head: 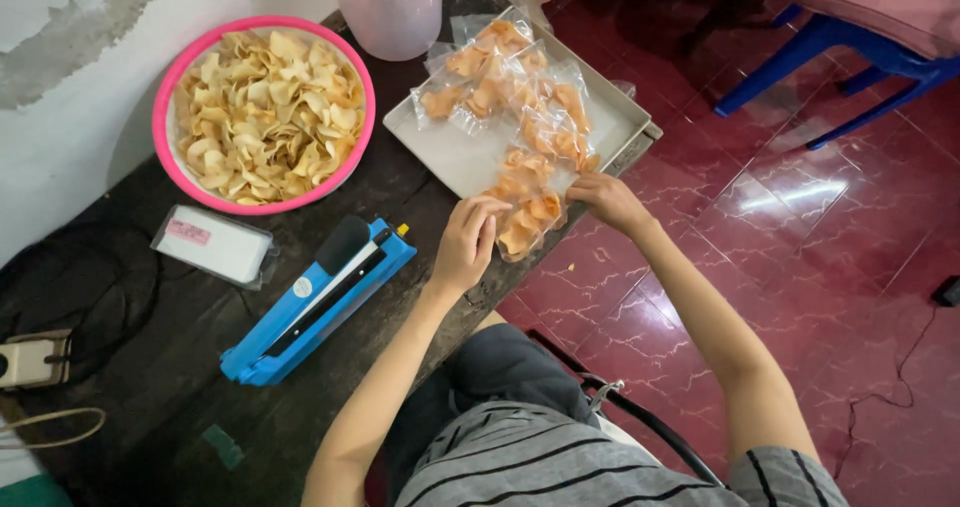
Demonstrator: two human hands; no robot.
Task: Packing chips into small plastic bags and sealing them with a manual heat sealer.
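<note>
Head view, looking down: the left hand (466,244) and the right hand (604,199) are both gripping one clear bag of orange chips (527,219) at the table edge, just off the near corner of the pale tray (470,157). Left fingers are curling narrow around the bag's lower end at about 7 o'clock of it; right fingers are pinching its upper side at about 2 o'clock. Neither hand is spreading wide.

The bag's long axis is running roughly 1 to 7 o'clock in the frame, tilted, with the lower end pointing toward the person's lap. Which end is the open mouth cannot be told; the plastic is too glossy and crumpled.

More filled bags (505,87) are lying piled on the tray at 12 o'clock of the hands. The blue heat sealer (318,302) is sitting at 9 o'clock of the left hand, near but apart, its bar running 2 to 8 o'clock. The pink bowl of pale chips (263,115) is sitting at 10 o'clock, well apart.

Judgement on handling: keeping both pinches on the film rather than on the chips is looking safest, since they seem brittle; holding the bag level and the film taut between the hands should be stopping contents from sliding out over the table edge onto the red floor (800,297).
</note>
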